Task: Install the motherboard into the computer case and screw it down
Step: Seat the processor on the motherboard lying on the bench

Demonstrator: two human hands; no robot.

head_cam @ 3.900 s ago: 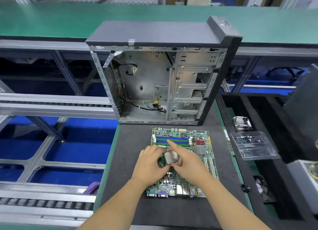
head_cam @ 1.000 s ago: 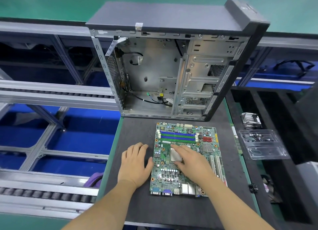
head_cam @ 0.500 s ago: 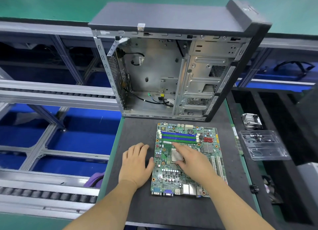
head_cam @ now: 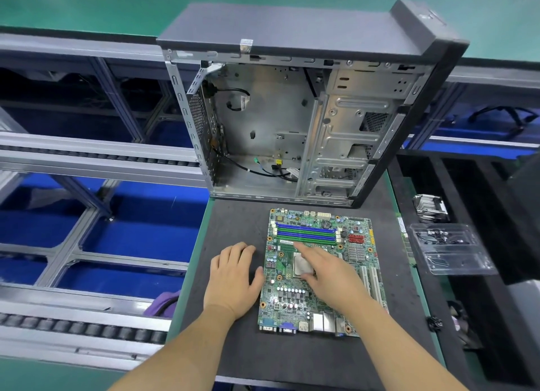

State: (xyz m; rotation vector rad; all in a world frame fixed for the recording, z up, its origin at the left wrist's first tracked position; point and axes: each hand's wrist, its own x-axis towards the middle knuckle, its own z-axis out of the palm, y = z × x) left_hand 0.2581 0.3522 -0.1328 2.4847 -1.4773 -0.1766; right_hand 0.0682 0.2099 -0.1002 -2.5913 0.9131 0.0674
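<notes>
A green motherboard (head_cam: 295, 306) lies flat on the dark mat (head_cam: 230, 215), with blue and green memory slots at its far end. A silver processor (head_cam: 301, 264) sits in its socket near the board's middle. My right hand (head_cam: 330, 276) lies over the board with straight fingers, the index tip by the processor's far edge. My left hand (head_cam: 233, 276) rests flat on the mat, thumb against the board's left edge. Behind the board stands the open computer case (head_cam: 263, 121), its bare metal inside facing me with loose cables at the bottom.
A clear plastic tray (head_cam: 450, 250) with small black parts and a metal heatsink (head_cam: 429, 208) lie to the right in a black bin. Roller conveyors (head_cam: 87, 156) run along the left. A green bench (head_cam: 87, 4) stretches behind the case.
Earlier both hands held the processor over the socket. Now it sits in the socket, and my left hand lies on the mat. In the last second the hands barely moved.
</notes>
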